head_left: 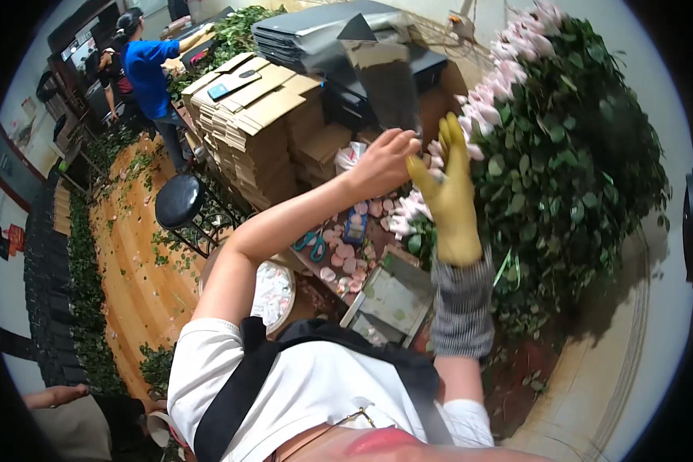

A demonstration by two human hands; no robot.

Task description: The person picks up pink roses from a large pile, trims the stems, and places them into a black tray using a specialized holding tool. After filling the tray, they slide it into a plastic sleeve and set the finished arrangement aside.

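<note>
My bare left hand (pixel 383 160) reaches across the bench, its fingertips pinching the lower end of a clear and black plastic flower sleeve (pixel 385 81) that stands upright. Beside it my right hand (pixel 448 185), in a yellow rubber glove with a striped cuff, is raised with thumb and fingers apart. The glove holds nothing that I can see. Right behind it lies a big heap of pale pink roses (pixel 485 112) with dense green leaves (pixel 562 162). Below my left forearm, teal-handled scissors (pixel 313 245) rest among loose pink petals (pixel 354 266).
Flat cardboard stacks (pixel 246 146) carry a phone (pixel 233 85). Behind are piled black sheets (pixel 316 35). A black stool (pixel 179 202) stands left, near a white round tub (pixel 274 296). A person in blue (pixel 148 77) works at the far left. Leaves litter the wooden floor (pixel 131 254).
</note>
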